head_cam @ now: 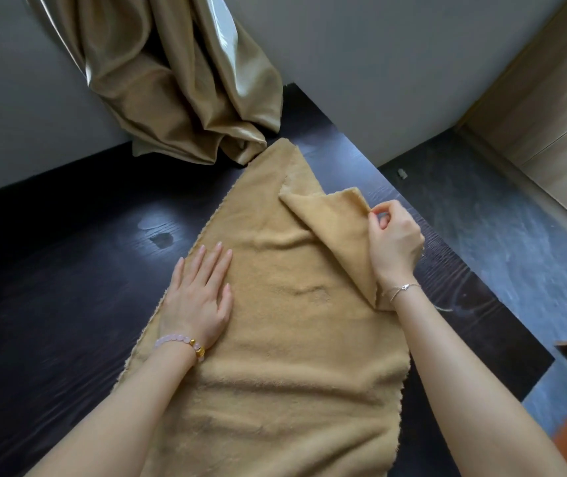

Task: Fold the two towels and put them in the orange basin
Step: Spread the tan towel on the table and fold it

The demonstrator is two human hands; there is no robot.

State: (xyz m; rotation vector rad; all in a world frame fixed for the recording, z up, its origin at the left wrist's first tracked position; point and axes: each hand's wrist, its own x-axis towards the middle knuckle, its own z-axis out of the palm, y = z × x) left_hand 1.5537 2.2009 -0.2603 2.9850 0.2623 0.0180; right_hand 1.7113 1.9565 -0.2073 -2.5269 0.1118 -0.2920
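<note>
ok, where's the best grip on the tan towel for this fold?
Pinch the lifted right-edge flap, coming from the right, as the right hand does. It stands off the table; the rest of the towel lies flat, pinned by the left hand.
</note>
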